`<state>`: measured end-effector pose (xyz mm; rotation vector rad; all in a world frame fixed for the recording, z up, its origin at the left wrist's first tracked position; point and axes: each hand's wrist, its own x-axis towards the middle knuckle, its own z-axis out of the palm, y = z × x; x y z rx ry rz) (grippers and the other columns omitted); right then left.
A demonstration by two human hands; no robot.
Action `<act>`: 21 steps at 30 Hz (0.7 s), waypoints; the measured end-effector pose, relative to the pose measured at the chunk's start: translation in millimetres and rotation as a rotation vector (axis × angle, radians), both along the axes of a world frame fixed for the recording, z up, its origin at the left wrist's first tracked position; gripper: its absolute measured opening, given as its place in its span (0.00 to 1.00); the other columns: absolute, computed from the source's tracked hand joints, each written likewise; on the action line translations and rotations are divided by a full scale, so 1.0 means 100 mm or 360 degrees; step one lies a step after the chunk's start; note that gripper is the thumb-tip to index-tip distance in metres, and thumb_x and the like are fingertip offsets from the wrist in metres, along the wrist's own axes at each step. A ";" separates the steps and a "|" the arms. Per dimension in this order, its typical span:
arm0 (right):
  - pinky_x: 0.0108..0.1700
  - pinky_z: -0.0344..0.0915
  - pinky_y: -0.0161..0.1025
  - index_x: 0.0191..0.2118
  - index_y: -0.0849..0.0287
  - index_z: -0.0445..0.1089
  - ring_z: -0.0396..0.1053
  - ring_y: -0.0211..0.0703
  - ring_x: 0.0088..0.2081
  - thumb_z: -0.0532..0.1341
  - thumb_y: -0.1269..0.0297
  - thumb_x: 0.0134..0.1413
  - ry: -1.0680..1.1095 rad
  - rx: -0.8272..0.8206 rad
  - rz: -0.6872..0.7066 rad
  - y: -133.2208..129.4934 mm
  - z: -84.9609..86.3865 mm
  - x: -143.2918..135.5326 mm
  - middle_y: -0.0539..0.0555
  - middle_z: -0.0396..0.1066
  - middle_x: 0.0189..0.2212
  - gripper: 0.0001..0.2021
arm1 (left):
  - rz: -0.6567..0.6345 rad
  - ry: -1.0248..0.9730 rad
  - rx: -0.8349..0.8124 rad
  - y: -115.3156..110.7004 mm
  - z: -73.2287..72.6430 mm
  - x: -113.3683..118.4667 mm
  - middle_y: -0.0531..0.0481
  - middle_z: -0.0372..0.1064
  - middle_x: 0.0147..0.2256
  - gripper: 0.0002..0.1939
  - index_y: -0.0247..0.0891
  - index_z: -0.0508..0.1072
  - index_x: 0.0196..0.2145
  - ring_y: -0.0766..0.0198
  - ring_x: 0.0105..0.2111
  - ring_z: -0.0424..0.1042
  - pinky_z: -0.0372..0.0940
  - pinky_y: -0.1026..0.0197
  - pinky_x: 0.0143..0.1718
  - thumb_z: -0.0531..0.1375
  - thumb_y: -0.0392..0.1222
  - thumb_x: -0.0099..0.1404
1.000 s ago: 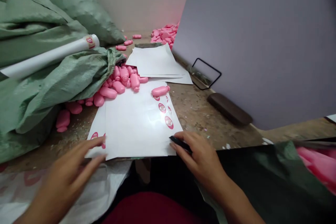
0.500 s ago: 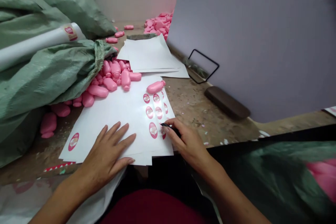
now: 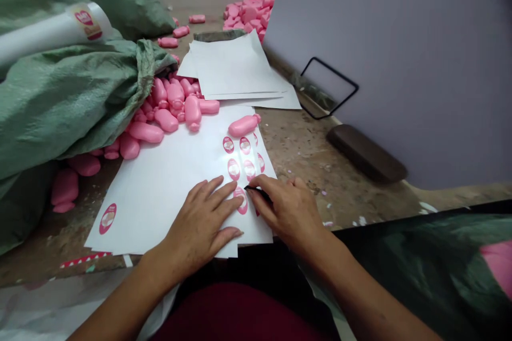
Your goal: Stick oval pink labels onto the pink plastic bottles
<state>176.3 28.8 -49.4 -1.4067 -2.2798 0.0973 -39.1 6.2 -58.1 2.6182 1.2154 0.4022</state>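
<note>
My left hand (image 3: 206, 218) lies flat with fingers spread on the white sticker sheet (image 3: 180, 160), its fingertips at the edge of a pink oval sticker (image 3: 241, 201). In my right hand (image 3: 286, 202) a slim black pointed tool (image 3: 259, 192) is pinched between thumb and fingers. Its tip points left, over the top right of that sticker; most of its shaft is hidden in the hand. More oval stickers (image 3: 233, 169) stand in columns above. Just beyond them a pink bottle-shaped piece (image 3: 244, 126) rests on the sheet. One single sticker (image 3: 108, 218) sits at the sheet's lower left.
Pink pieces (image 3: 166, 120) spill from a green sack (image 3: 80, 96) at left, under a white roll (image 3: 52, 29). Behind lie white papers (image 3: 236, 69) and a pink heap (image 3: 250, 13). To the right are a grey panel (image 3: 392, 64), black wire frame (image 3: 330, 71) and brown case (image 3: 366, 153).
My left hand has slid right across the sheet to the lowest sticker. My right hand keeps the black tool near that sticker's right side. The view has shifted slightly.
</note>
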 end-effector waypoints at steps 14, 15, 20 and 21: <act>0.39 0.52 0.43 0.38 0.56 0.72 0.73 0.45 0.29 0.54 0.65 0.66 -0.0030 -0.0206 -0.0013 0.06 0.01 0.00 0.53 0.80 0.29 0.09 | -0.0028 -0.0004 -0.0054 0.03 0.02 0.01 0.43 0.63 0.65 0.24 0.42 0.67 0.61 0.44 0.66 0.57 0.59 0.34 0.63 0.56 0.51 0.71; 0.39 0.52 0.43 0.38 0.56 0.72 0.73 0.44 0.29 0.55 0.65 0.66 -0.0005 -0.0220 0.0010 0.07 0.01 0.01 0.53 0.80 0.30 0.09 | -0.0024 -0.0004 -0.0053 0.02 0.01 0.01 0.43 0.62 0.65 0.23 0.43 0.66 0.61 0.44 0.67 0.57 0.59 0.34 0.63 0.56 0.51 0.71; 0.37 0.51 0.42 0.40 0.57 0.73 0.71 0.43 0.27 0.56 0.65 0.66 0.0111 -0.0174 0.0114 0.07 0.03 0.08 0.52 0.80 0.30 0.08 | 0.0043 -0.0116 -0.0012 0.00 -0.03 0.00 0.40 0.61 0.66 0.25 0.42 0.63 0.61 0.47 0.67 0.58 0.57 0.36 0.65 0.57 0.52 0.71; 0.37 0.50 0.42 0.40 0.57 0.73 0.71 0.43 0.27 0.56 0.66 0.66 0.0093 -0.0129 0.0100 0.06 0.03 0.08 0.52 0.80 0.29 0.08 | 0.0043 -0.0136 -0.0015 0.00 -0.03 0.00 0.40 0.62 0.65 0.25 0.41 0.62 0.62 0.47 0.67 0.58 0.57 0.36 0.65 0.56 0.52 0.71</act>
